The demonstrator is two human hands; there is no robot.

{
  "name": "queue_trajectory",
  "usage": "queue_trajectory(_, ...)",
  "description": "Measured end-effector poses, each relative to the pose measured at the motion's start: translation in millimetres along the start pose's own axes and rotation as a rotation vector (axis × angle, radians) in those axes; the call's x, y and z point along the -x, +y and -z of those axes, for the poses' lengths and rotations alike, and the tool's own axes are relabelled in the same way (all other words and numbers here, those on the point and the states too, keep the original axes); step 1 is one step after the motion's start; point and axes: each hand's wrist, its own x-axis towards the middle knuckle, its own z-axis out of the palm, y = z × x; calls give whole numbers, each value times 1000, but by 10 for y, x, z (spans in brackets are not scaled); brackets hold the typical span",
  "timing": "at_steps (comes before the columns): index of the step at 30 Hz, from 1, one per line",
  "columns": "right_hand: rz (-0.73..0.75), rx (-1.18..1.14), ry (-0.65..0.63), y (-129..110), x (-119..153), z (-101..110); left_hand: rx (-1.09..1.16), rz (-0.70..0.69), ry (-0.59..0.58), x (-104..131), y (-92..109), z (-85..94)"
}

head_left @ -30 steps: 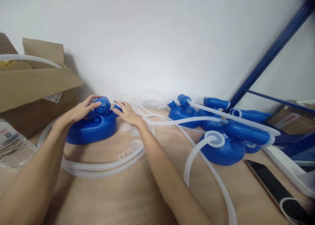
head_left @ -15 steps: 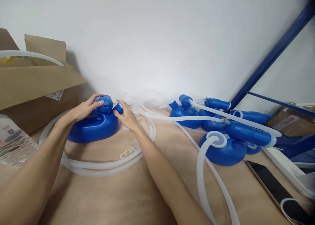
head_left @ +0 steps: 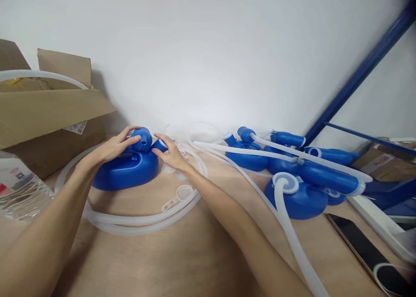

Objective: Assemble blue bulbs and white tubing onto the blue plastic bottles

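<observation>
A blue plastic bottle (head_left: 126, 173) with a handle rests on the table at the left. My left hand (head_left: 113, 149) curls round a blue rounded part (head_left: 142, 139) with a small hole, held at the top of the bottle. Whether that part touches the bottle I cannot tell. My right hand (head_left: 172, 155) grips the bottle's neck (head_left: 158, 146) between thumb and fingers. Around the bottle loops a clear white hose (head_left: 139, 225). Near its front curve lies a translucent cap with a strap (head_left: 184, 192).
A cardboard box (head_left: 58, 111) stands at the left, behind a clear plastic bag (head_left: 24, 193). Several blue bottles and parts crowd the right, including a bottle (head_left: 302, 201) with a hose in its mouth. A phone (head_left: 360, 245) lies at the right edge, near a blue frame (head_left: 357, 67).
The view has shifted slightly. My right forearm has swung to the right, and more of the strapped cap shows. Both hands keep their hold on the rounded part and the neck.
</observation>
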Motion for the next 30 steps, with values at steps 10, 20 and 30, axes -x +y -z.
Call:
queue_trajectory(10,-126,37,-6,19,34,-89,43,94,-57,8,50,3)
queue_trajectory(20,-188,124,31,-126,-59,-135,33,151,-34,13,152,14)
queue_trajectory(30,-197,-75,-276,50,-74,217,137,117,-62,69,72,19)
